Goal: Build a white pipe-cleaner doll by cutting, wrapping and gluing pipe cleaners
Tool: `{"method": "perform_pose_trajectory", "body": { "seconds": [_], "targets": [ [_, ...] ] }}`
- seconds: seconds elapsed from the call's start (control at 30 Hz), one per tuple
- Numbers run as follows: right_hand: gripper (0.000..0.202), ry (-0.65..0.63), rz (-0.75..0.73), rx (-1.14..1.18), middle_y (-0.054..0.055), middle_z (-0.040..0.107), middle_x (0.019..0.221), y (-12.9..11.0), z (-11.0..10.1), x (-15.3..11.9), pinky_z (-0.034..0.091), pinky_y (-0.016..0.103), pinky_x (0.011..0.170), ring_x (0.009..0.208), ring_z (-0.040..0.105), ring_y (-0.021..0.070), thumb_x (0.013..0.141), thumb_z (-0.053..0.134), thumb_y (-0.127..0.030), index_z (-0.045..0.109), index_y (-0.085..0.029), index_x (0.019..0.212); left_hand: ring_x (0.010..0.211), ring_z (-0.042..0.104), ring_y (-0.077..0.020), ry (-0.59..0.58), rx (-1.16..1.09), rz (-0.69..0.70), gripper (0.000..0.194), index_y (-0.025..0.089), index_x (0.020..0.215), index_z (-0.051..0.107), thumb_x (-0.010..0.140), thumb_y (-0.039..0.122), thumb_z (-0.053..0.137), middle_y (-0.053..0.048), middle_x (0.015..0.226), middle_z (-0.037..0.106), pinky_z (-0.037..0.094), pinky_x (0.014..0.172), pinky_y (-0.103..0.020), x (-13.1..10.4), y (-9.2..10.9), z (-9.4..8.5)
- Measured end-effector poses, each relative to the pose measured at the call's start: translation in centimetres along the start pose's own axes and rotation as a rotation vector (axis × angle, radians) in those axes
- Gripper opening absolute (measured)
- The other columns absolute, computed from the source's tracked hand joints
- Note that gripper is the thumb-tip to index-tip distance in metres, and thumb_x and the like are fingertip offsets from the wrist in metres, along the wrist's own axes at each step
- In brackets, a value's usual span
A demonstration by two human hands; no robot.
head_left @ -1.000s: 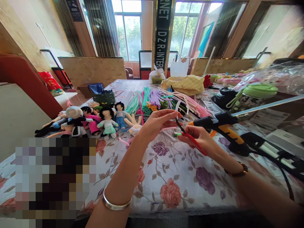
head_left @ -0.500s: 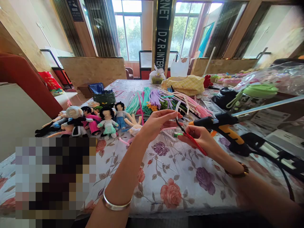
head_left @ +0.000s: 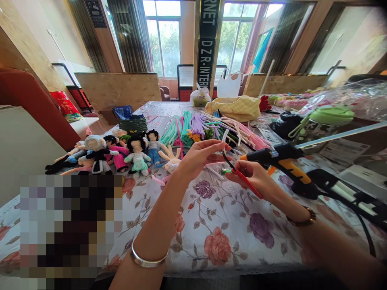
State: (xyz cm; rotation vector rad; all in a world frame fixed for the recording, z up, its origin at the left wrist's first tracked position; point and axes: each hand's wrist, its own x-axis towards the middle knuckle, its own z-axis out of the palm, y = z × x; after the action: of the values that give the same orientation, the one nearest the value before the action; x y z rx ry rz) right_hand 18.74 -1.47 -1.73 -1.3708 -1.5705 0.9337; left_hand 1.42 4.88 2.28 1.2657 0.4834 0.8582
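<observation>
Near the middle of the table, my left hand (head_left: 199, 159) pinches a short white fuzzy stem (head_left: 225, 137), like a pipe cleaner, between thumb and fingers. My right hand (head_left: 252, 177) is closed around a red-handled tool (head_left: 248, 183) with a slim dark front end (head_left: 228, 160). That dark end reaches up to the white stem at my left fingertips. Whether the tool is scissors or pliers I cannot make out. Behind my hands lie bundles of coloured fuzzy stems (head_left: 198, 124) in mint, purple, pink and other colours.
Several small dolls (head_left: 137, 155) sit at the left, by a stack of dark green baskets (head_left: 132, 124). On the right a black and orange glue gun (head_left: 290, 161) holds a long clear stick close to my right hand. Farther back are a yellow checked pouch (head_left: 232, 108) and a green-lidded bottle (head_left: 331, 115).
Hardly anything differs. My right hand and the red-handled tool have shifted very slightly left; my left hand still pinches the white stem in the same place.
</observation>
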Motion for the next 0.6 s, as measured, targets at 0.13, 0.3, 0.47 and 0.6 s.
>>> {"method": "perform_pose_trajectory", "body": {
  "seconds": [0.13,0.3,0.47,0.6],
  "targets": [
    [0.042,0.019,-0.013,0.000,-0.008,0.038,0.053,0.04,-0.05,0.01,0.022,0.021,0.042,0.047,0.030,0.0055,0.061,0.077,-0.045,0.044,-0.020,0.061,0.074,0.067,-0.0128,0.002,0.005,-0.006,0.019,0.016,0.081,0.069,0.072,0.033,0.069,-0.004,0.095,0.069,0.049,0.081,-0.031,0.03,-0.05,0.04],
    [0.043,0.028,-0.015,-0.007,-0.008,0.038,0.053,0.04,-0.06,-0.04,0.022,0.022,0.041,0.046,0.030,0.0055,0.062,0.077,-0.045,0.042,-0.020,0.059,0.073,0.067,-0.0132,0.003,-0.001,-0.008,0.017,0.017,0.080,0.069,0.071,0.032,0.069,-0.004,0.094,0.070,0.050,0.081,-0.031,0.04,0.02,0.04],
    [0.044,0.017,-0.004,0.009,-0.008,0.039,0.052,0.19,-0.01,0.01,0.023,0.022,0.041,0.045,0.031,0.0058,0.061,0.076,-0.048,0.042,-0.020,0.060,0.074,0.068,-0.0136,0.008,-0.007,-0.012,0.016,0.016,0.080,0.069,0.071,0.030,0.070,-0.004,0.092,0.070,0.050,0.081,-0.030,0.00,-0.02,0.09],
    [0.046,0.032,-0.009,-0.028,-0.008,0.037,0.051,0.18,-0.10,-0.01,0.021,0.022,0.041,0.045,0.031,0.0059,0.060,0.076,-0.050,0.041,-0.020,0.058,0.073,0.068,-0.0134,0.001,-0.025,-0.022,0.016,0.016,0.080,0.069,0.071,0.029,0.070,-0.004,0.092,0.070,0.050,0.080,-0.029,0.06,0.01,0.13]
  ]
}}
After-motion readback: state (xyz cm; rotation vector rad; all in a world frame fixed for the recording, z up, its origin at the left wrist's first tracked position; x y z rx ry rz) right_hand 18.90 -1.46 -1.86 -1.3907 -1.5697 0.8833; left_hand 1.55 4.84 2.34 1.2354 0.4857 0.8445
